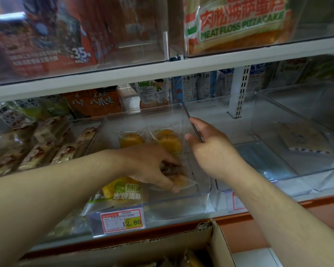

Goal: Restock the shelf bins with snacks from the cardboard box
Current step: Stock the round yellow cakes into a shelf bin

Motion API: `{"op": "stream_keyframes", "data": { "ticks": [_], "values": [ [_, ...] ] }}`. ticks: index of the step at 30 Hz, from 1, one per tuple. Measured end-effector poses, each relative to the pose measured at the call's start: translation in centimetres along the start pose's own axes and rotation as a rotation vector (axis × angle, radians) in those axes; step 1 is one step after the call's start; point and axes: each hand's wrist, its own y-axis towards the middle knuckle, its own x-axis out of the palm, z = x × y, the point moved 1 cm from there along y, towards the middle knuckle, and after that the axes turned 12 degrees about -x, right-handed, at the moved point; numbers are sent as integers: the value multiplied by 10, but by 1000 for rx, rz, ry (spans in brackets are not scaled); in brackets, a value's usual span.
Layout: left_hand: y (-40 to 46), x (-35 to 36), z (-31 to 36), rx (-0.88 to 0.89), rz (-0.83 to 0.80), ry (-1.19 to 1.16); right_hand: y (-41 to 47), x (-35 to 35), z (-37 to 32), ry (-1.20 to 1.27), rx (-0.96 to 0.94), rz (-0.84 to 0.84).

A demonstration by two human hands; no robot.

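A clear plastic shelf bin (201, 199) stands on the middle shelf with packets of yellow cakes (168, 141) at its back. My left hand (152, 166) reaches into the bin and grips a clear-wrapped cake packet (181, 183) near the front. A green-labelled cake packet (123, 191) lies under my left wrist. My right hand (206, 149) holds the bin's right wall (195, 128), thumb inside and fingers outside. The cardboard box (162, 245) stands open below the shelf with yellow packets inside.
A price tag reading 12.80 (122, 220) hangs on the bin's front. Wrapped bread fills the bin at left (46, 149). A clear bin at right (289, 151) holds a flat packet. An upper shelf (162, 70) carries bins just overhead.
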Motion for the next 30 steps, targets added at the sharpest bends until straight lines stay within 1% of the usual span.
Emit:
{"op": "stream_keyframes", "data": {
  "ticks": [2,3,6,8,11,14,16,18,22,25,27,30],
  "values": [
    [4,4,-4,15,25,5,0,0,0,-4,0,-4],
    [8,5,-7,29,58,-35,0,0,1,-2,1,-3],
    [19,3,-19,5,123,-261,0,0,2,-6,0,8],
    [23,0,-25,-6,170,-325,0,0,1,-15,2,9],
    [25,-1,-24,24,328,-239,-1,1,1,-17,16,10],
    [25,0,-21,73,462,-252,-1,0,0,-18,28,14],
    [28,1,-23,88,530,-125,-1,0,-1,-10,15,22],
    [28,3,-22,65,515,-69,-2,0,-2,-9,-1,25],
    [23,2,-16,13,420,-109,-1,0,-1,-7,5,19],
    [24,3,-9,-62,349,-95,-1,0,0,-14,-1,11],
    [26,1,-5,-79,319,-99,-1,-1,0,-10,-11,12],
    [22,-7,-10,-76,315,-235,0,1,3,-30,-10,16]
  ]
}}
